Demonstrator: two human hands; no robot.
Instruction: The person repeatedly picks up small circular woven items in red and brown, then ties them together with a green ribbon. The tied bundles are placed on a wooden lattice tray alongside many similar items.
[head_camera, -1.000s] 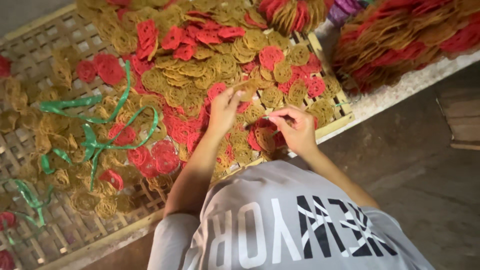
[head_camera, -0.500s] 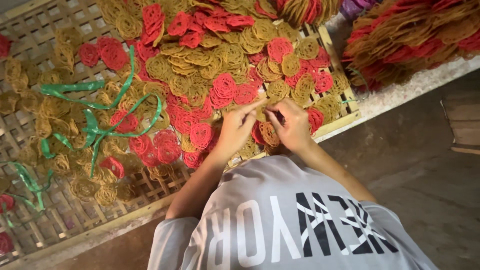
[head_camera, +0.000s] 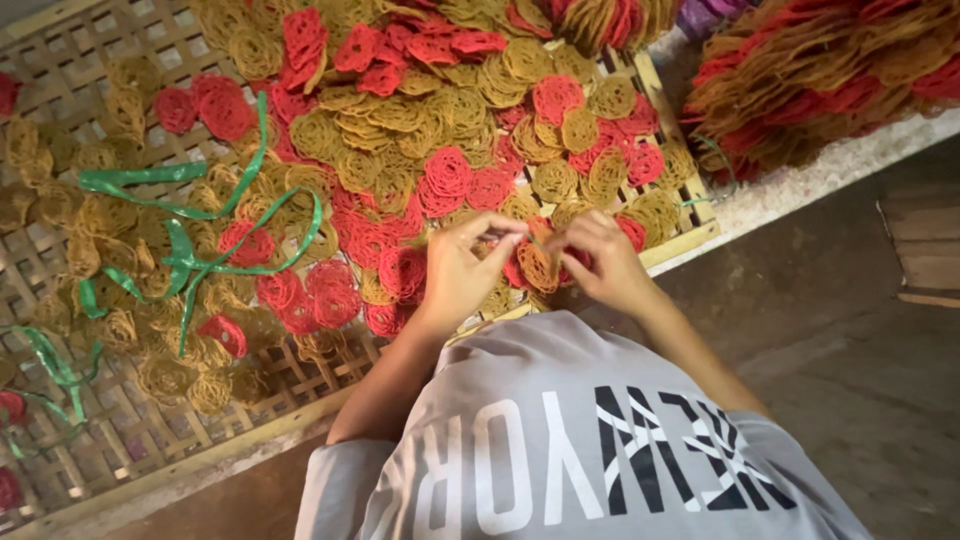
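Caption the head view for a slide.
Both hands, left hand and right hand, pinch yellow lacy crackers over a bamboo tray.

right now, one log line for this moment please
left hand pinching with fingers | right hand holds tan and red lacy crackers | over woven tray | green ribbons at left

The person wore a light grey short-sleeved T-shirt (head_camera: 560, 440) with large block lettering across it, partly white and partly black with white stripes. Both forearms were bare below the sleeves; no rings, watch or gloves showed.
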